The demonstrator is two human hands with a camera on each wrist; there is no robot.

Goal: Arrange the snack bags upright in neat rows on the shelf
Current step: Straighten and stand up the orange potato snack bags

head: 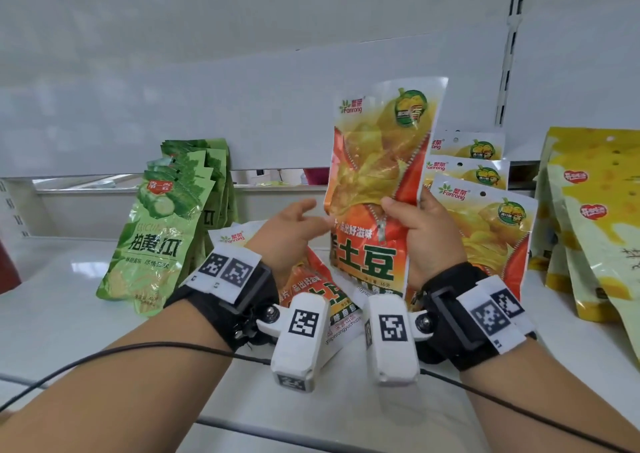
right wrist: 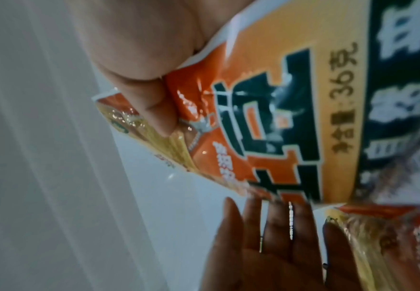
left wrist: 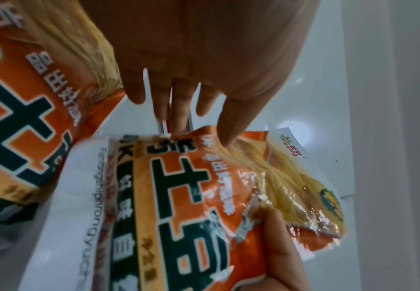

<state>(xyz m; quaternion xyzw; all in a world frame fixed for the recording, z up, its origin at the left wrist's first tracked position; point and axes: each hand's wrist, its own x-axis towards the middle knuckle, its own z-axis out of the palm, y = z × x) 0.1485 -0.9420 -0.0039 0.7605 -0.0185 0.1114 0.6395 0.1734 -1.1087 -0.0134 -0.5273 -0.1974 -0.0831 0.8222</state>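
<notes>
right hand (head: 427, 241) grasps an orange bag (head: 377, 189) upright above the shelf (head: 62, 314); left hand (head: 292, 225), fingers released, hovers beside it over a fallen bag (head: 311, 290). step: placing; next, probably stand it before the orange row (head: 485, 217).

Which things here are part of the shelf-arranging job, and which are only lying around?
Part of the job:
- orange bag, gripped by the right hand
- left hand, open beside it
- orange bags lying flat
- standing orange row
- green bags
- yellow bags
- shelf

Just there:
- black cable
</notes>
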